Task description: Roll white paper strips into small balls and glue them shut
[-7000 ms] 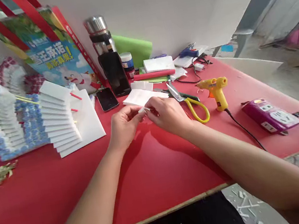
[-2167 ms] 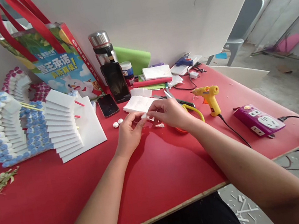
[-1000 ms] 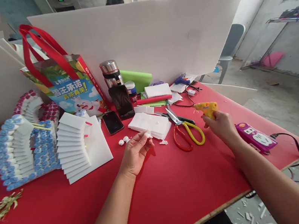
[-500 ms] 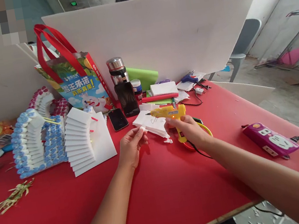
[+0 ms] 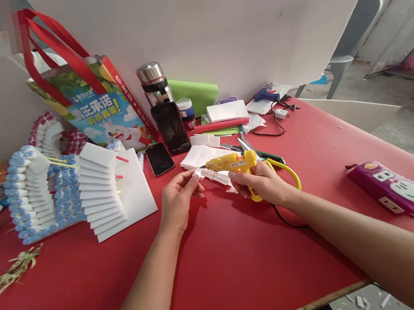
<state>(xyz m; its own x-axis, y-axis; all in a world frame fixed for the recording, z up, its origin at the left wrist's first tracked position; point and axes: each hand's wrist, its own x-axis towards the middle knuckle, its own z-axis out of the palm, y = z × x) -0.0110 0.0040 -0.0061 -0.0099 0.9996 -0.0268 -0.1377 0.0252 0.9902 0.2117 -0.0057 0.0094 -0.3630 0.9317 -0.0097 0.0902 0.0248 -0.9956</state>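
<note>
My right hand (image 5: 261,182) is wrapped round the handle of a yellow hot glue gun (image 5: 228,163), its nozzle pointing left. Between the thumb and fingers of my left hand (image 5: 180,197) is a small white piece (image 5: 197,173), perhaps paper; its full shape is hidden. The glue gun's tip is right at this piece, though I cannot tell if they touch. Beneath and behind the tip lie white paper sheets (image 5: 195,157). A pair of scissors (image 5: 271,157) with yellow handles rests partly behind my right hand.
Left stand a fanned white paper structure (image 5: 102,193) and a blue-and-white one (image 5: 46,203). Behind are a shopping bag (image 5: 100,109), a thermos (image 5: 153,82) and two phones (image 5: 160,158). A purple power strip (image 5: 395,187) lies right, near the red table's (image 5: 227,278) edge. A blue glue gun (image 5: 266,94) sits farther back.
The yellow glue gun has moved left, bringing its nozzle to the white piece in my left hand. The camera has tilted down, and the scissors show more.
</note>
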